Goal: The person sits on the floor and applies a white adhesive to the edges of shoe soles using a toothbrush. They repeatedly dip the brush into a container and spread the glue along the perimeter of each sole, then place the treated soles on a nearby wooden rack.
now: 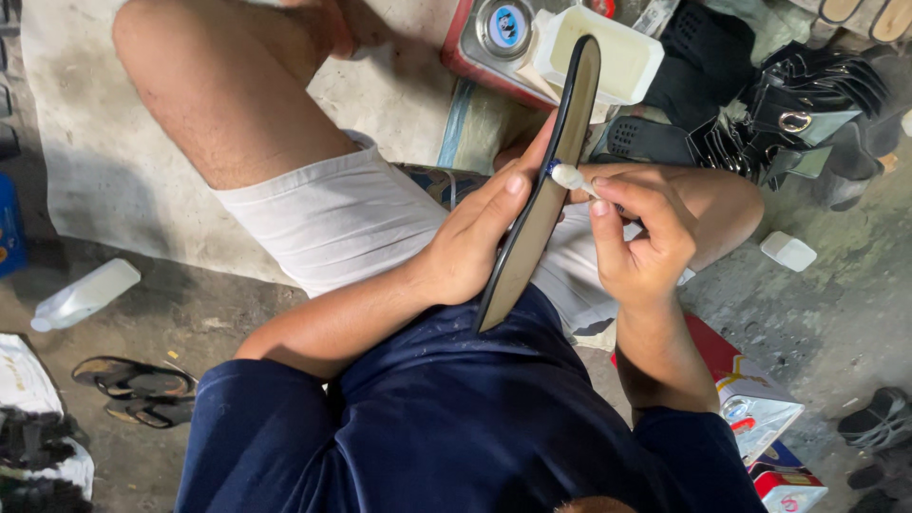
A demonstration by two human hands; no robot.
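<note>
Seated person's left hand [472, 242] gripping a black shoe sole [546, 190] upright over the lap, right hand [641, 237] pinching a small white-tipped brush [570, 177] against its edge, white glue tub [600, 52] beyond

The left hand [475, 237] covers part of the sole [543, 190], and the brush [573, 178] handle vanishes inside the right hand [641, 237]. Top edge crops the can [494, 38]; shoes [879, 423] at right are cut off too.
</note>
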